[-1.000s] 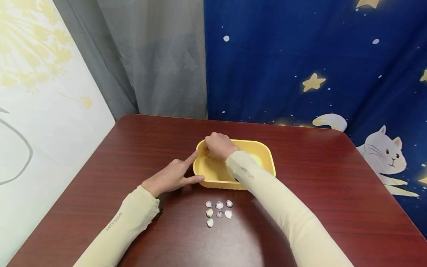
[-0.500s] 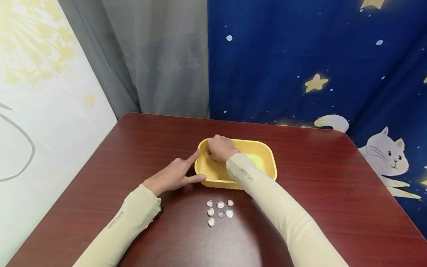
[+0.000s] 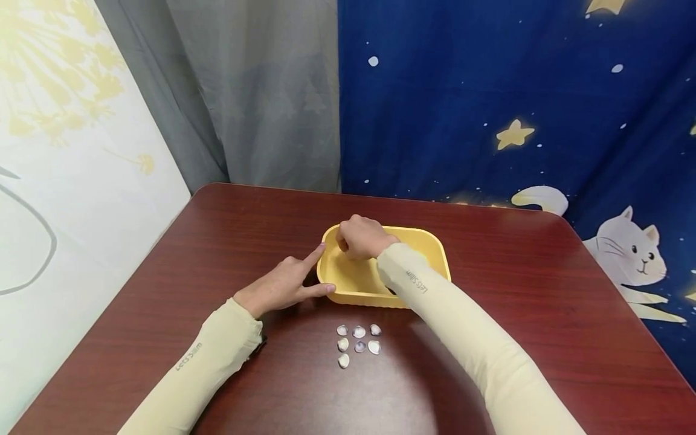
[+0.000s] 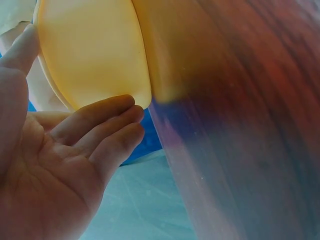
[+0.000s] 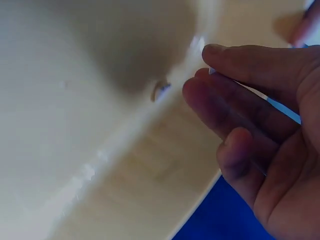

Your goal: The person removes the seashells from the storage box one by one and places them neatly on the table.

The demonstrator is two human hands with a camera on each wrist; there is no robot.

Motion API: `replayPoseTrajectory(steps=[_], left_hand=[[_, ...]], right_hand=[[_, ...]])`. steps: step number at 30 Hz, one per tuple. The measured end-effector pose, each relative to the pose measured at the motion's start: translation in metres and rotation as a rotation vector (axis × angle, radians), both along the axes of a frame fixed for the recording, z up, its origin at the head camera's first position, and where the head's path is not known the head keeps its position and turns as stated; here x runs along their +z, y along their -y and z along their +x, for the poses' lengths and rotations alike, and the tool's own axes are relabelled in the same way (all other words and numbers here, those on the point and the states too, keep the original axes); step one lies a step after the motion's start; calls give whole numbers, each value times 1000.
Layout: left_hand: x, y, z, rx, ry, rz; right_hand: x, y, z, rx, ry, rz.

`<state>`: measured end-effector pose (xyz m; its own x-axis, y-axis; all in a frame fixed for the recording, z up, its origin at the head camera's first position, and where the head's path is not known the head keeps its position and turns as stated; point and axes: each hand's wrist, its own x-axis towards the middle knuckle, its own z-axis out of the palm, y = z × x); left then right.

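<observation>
My left hand (image 3: 283, 284) steadies the left end of a yellow plastic tub (image 3: 375, 297), its index finger and thumb spread and touching the rim. In the left wrist view the other fingers of the left hand (image 4: 65, 155) lie relaxed beside the tub wall (image 4: 95, 55). Inside the tub, near its far left part, is my right hand (image 3: 361, 237). Seen from the right wrist, the right hand (image 5: 260, 110) pinches a small pale sliver (image 5: 212, 71), apparently a seashell mostly hidden by the fingertips. Another small seashell (image 5: 161, 91) lies on the tub floor by the wall.
In front of the tub, several small seashells lie in short rows, including a front one (image 3: 344, 361) and a right one (image 3: 374, 347). They rest on a dark red wooden table (image 3: 244, 229). Curtains (image 3: 424, 109) hang behind it.
My right hand has lifted a little within the tub, and its forearm has shifted to the right. The left hand keeps its place at the rim. The view has shifted slightly.
</observation>
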<state>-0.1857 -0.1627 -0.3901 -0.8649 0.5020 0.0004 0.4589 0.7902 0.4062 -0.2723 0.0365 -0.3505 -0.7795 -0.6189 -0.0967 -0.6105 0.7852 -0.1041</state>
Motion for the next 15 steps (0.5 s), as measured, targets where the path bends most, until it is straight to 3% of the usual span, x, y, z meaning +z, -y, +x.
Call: replayPoseTrajectory(steps=[7, 15], left_hand=[[-1, 1, 1, 11, 16, -9], [0, -2, 1, -2, 9, 2]], right_hand=[[19, -15, 9, 62, 44, -49], [29, -31, 32, 110, 56, -138]])
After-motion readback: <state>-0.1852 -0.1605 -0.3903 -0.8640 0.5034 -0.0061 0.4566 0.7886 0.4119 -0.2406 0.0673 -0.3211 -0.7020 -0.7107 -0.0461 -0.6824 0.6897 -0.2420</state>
